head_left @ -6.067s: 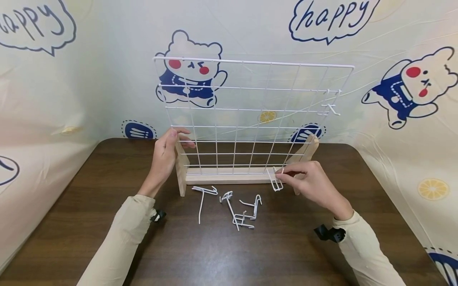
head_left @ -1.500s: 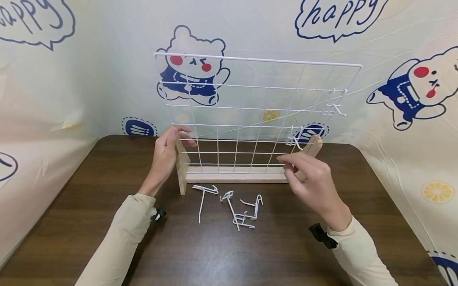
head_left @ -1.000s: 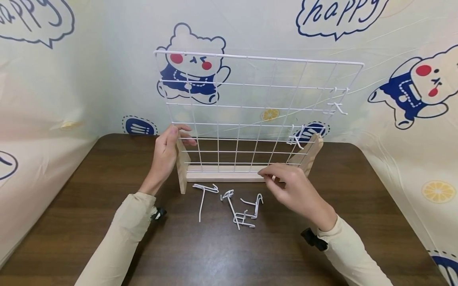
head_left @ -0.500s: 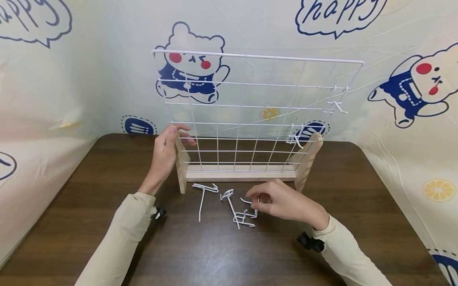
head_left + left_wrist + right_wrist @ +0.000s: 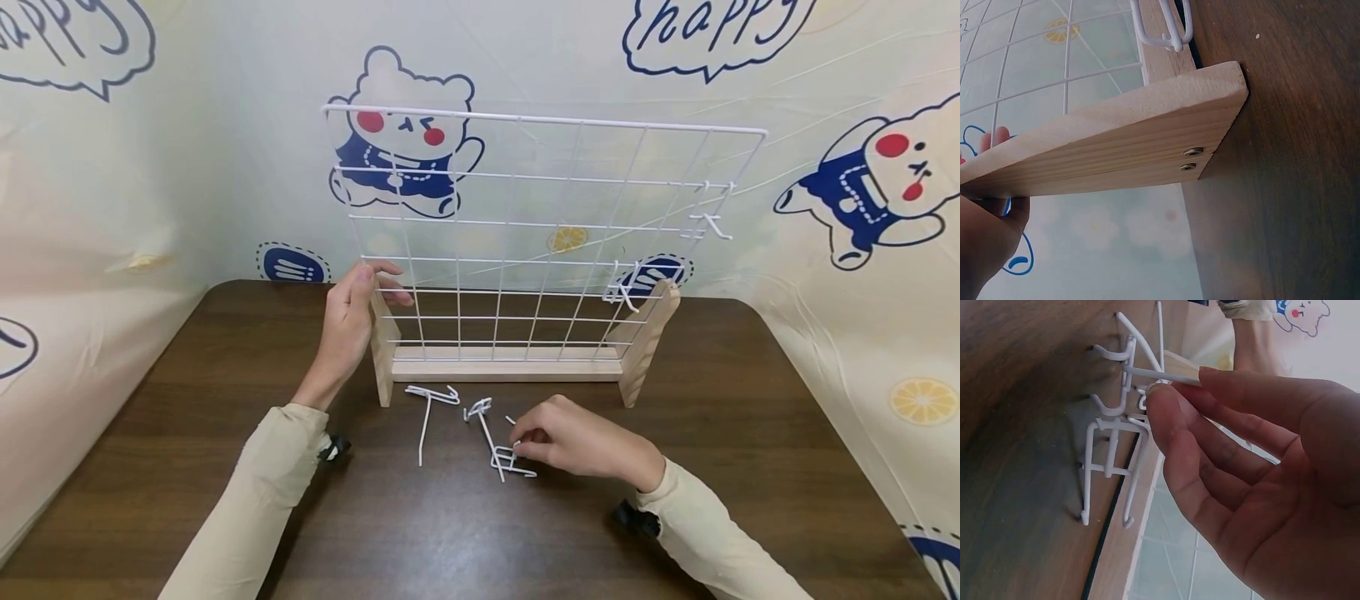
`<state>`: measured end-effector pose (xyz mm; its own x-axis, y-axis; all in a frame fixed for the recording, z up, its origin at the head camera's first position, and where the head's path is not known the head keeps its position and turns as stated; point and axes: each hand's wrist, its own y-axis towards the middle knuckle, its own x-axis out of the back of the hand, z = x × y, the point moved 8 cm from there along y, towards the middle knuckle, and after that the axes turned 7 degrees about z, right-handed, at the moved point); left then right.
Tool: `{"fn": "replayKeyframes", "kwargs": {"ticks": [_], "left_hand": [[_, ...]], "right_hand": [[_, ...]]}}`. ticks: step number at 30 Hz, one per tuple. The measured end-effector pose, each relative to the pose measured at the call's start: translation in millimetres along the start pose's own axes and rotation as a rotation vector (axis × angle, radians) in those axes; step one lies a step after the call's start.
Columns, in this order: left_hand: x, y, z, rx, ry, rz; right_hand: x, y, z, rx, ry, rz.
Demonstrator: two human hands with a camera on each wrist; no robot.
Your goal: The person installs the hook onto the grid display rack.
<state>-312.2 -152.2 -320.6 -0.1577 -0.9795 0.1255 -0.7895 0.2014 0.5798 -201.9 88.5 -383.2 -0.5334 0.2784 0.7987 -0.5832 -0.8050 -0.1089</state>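
Observation:
My left hand [image 5: 345, 325] holds the wooden side piece [image 5: 1116, 137] of a rack, its thumb in front and fingers behind, by the white wire grid [image 5: 513, 176]. Lower right, my right hand [image 5: 581, 442] is down at the tabletop. Its thumb and forefinger pinch the straight prong of a white wire hook [image 5: 1160, 374], whose double-hooked end points away from the hand. Beside it lies another white hook [image 5: 1110, 450], apart from the fingers. In the head view, the palm hides part of these hooks.
Two white hooks hang on the grid's right side, an upper hook [image 5: 708, 223] and a lower hook [image 5: 624, 292]. Left of my right hand lie a T-shaped hook [image 5: 425, 425] and another long hook [image 5: 491, 447]. A wooden base bar [image 5: 502, 371] joins the rack's sides.
One hook, earlier in my right hand, now hangs low on the grid's right. That hand has come down to the loose hooks and taken a prong. My left hand stays on the rack.

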Motion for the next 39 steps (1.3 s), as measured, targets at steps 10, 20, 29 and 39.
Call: {"fn": "replayKeyframes", "kwargs": {"ticks": [10, 20, 29, 39], "left_hand": [[-3.0, -0.3, -12.0, 0.002, 0.015, -0.001], [-8.6, -0.8, -30.0, -0.011, 0.02, 0.002], [-9.1, -0.8, -29.8, -0.012, 0.034, 0.003], [0.7, -0.1, 0.5, -0.012, 0.014, -0.006]], "right_hand": [[0.1, 0.4, 2.4, 0.012, -0.005, -0.029], [6.1, -2.9, 4.2, 0.028, -0.036, -0.046], [22.7, -13.0, 8.6, 0.024, -0.063, -0.095], [47.9, -26.2, 2.9, -0.029, -0.072, -0.164]]}}
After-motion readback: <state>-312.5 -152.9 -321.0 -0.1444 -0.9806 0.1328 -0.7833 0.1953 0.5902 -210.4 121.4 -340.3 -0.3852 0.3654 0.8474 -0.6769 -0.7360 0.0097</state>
